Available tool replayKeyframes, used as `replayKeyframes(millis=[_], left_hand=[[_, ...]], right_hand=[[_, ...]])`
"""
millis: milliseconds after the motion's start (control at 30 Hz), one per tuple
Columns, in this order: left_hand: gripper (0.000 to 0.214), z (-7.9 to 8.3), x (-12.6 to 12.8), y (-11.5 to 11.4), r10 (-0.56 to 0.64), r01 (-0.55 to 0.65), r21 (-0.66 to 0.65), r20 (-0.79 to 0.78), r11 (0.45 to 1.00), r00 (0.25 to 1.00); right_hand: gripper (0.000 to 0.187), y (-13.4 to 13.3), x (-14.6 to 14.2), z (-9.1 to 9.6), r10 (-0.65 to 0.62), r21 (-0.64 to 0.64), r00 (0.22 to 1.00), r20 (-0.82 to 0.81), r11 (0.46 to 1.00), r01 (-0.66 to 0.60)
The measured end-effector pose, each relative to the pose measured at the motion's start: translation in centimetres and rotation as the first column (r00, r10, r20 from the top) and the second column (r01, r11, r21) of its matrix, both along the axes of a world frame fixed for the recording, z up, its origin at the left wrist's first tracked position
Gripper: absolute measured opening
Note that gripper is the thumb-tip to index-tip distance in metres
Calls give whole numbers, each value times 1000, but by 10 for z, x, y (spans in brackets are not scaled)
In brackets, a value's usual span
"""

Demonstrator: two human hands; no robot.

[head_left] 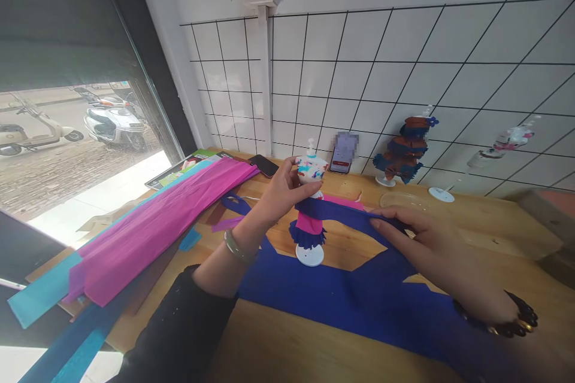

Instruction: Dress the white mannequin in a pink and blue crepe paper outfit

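Note:
A miniature dress form [312, 169] with a colour-splashed white torso stands upright on a round white base [309, 256]. Around its lower part is a pink paper layer [309, 224] ending in a dark blue ruffle [308, 238]. My left hand [284, 187] is closed around the torso, thumb across its waist. A dark blue crepe-paper strip [336, 210] runs from the waist to my right hand [413, 233], which pinches it between thumb and fingers. The strip's left end is at my left thumb; whether that thumb presses it is unclear. Below lies a large blue paper sheet [309, 287].
Pink paper [166, 221] and teal paper [45, 290] lie on the left. A dark phone [264, 166] lies behind, and another phone [344, 155] leans against the tiled wall. Farther right stand a ruffled dress form [404, 152] and a tilted one [514, 136].

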State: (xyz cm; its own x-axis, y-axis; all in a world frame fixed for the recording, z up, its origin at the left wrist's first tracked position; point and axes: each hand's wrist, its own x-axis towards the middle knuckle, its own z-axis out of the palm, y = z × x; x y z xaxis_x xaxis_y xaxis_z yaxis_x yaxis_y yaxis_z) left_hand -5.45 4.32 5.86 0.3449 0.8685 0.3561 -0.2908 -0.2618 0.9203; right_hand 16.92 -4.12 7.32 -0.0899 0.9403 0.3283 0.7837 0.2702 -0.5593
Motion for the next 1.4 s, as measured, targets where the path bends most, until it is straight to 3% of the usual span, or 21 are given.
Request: replayKeyframes(millis=[100,367,700,1100,1233,1400], left_hand=[[49,1,-3,1,-9,10,-31,21,999,1000],[76,-1,-2,3,174,-173,16,-57,985,983],[62,-1,2,-2,241,-224,118,-151,967,959],[45,-7,8,-4,323,-295,186,-146,937,935],[47,-8,8,-2,325,-303,179,-111,936,939],[36,-11,9,0,345,-318,181,-149,931,927]], right_hand=[[31,2,4,-3,-36,-21,999,-28,999,36],[38,0,5,3,-125,-168,988,-86,980,109],[27,-20,16,4,-104,-74,994,12,992,105],[24,-40,16,9,-134,6,991,-6,991,134],[25,-44,28,2,-109,-39,992,59,993,112],[38,-44,49,-13,-277,-78,958,-69,959,271]])
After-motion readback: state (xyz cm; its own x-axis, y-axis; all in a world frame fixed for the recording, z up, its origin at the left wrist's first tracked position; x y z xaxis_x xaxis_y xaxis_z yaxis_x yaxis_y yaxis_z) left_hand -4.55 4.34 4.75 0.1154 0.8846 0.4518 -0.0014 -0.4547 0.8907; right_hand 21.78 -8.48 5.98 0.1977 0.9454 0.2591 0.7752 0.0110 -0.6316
